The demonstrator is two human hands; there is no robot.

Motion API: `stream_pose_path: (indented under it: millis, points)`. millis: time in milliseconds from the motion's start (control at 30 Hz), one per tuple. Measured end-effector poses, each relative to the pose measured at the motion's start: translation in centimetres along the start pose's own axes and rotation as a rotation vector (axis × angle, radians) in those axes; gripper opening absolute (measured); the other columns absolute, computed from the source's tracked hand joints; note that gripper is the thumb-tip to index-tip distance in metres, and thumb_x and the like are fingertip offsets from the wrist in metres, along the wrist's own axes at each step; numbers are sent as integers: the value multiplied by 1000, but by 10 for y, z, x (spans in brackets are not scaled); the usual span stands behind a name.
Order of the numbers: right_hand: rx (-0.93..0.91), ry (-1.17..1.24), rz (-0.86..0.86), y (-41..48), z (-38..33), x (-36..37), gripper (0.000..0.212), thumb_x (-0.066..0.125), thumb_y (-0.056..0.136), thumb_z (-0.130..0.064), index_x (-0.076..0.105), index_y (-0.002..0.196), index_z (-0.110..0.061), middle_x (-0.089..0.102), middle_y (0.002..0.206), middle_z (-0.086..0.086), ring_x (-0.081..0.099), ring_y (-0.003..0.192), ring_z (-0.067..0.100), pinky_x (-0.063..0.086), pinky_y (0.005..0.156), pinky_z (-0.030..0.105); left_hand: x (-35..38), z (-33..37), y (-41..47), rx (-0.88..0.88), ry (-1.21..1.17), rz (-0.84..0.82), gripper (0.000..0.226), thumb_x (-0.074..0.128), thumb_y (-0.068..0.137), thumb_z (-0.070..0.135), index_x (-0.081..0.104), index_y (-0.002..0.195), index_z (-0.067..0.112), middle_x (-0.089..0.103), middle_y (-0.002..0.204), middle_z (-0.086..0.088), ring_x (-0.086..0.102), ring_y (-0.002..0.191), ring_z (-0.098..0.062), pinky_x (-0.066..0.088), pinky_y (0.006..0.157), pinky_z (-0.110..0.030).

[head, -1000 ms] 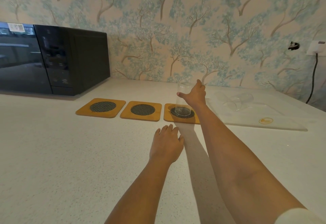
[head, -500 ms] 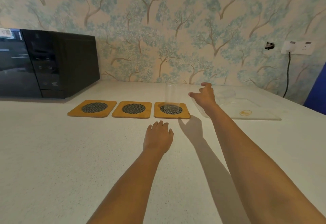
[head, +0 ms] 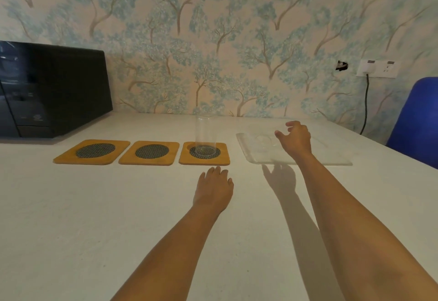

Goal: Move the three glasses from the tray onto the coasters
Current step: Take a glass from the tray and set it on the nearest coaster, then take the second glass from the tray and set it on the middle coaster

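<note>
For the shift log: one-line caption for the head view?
One glass stands on the rightmost coaster; open right hand reaches over the tray.

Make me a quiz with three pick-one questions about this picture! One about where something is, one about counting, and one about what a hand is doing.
1. Where does the upright glass stand?
A. on the tray
B. on the coaster nearest the tray
C. on top of the microwave

2. How many coasters have nothing on them?
A. none
B. one
C. two

3. What is the right hand doing?
A. hanging open above the tray, holding nothing
B. squeezing the upright glass
C. lying flat on the counter

Answers:
1. B, because the glass sits on the dark mesh circle of the right coaster, the one beside the clear tray.
2. C, because the left coaster and the middle coaster are both bare.
3. A, because its fingers are spread over the tray beside a glass lying there, with nothing in them; the flat one is the left hand.
</note>
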State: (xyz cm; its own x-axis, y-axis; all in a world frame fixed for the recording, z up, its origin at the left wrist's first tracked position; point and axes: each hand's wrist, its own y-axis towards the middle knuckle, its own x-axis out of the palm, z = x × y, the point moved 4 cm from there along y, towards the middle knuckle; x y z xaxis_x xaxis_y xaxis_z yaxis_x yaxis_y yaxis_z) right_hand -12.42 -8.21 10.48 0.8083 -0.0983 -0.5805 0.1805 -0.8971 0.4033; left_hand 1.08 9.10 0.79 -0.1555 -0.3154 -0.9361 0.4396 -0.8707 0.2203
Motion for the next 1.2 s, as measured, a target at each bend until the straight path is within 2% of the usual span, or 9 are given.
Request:
stream_pose_path:
  millis: [267,600,833,1067,1200]
  points:
    - [-91,-241,-81,59,38,-12,51,60,91,-24,44,137,-9,44,140,15,40,132,32,39,103,42,22,55,40,4,11,11,46,24,102,28,35,142,9,31,153,-10,21,144,-23,13,119,-38]
    - [-435,-784,-307,112,45,19,59,55,90,-7,33,145,-9,38,144,14,39,131,33,40,102,43,34,70,72,-61,-52,9,49,27,101,32,33,143,7,36,150,-11,28,140,-23,18,117,-36]
    - [-594,-947,-430,123,34,61,80,67,83,-10,24,150,-15,30,151,8,35,137,27,37,106,40,40,68,82,-53,-48,21,51,27,100,35,32,144,10,34,152,-9,28,140,-23,17,118,-37]
    - [-666,-1014,-395,125,39,86,72,59,85,0,27,148,-16,37,149,5,39,136,24,35,108,37,43,65,84,-42,-58,39,51,28,100,37,33,144,12,35,152,-7,29,140,-22,16,118,-37]
    - [-672,-979,-339,127,38,85,71,65,82,-5,32,144,-16,43,142,4,45,131,23,38,105,36,44,64,85,-40,-68,45,51,28,100,38,32,145,13,33,153,-6,27,142,-21,14,119,-37]
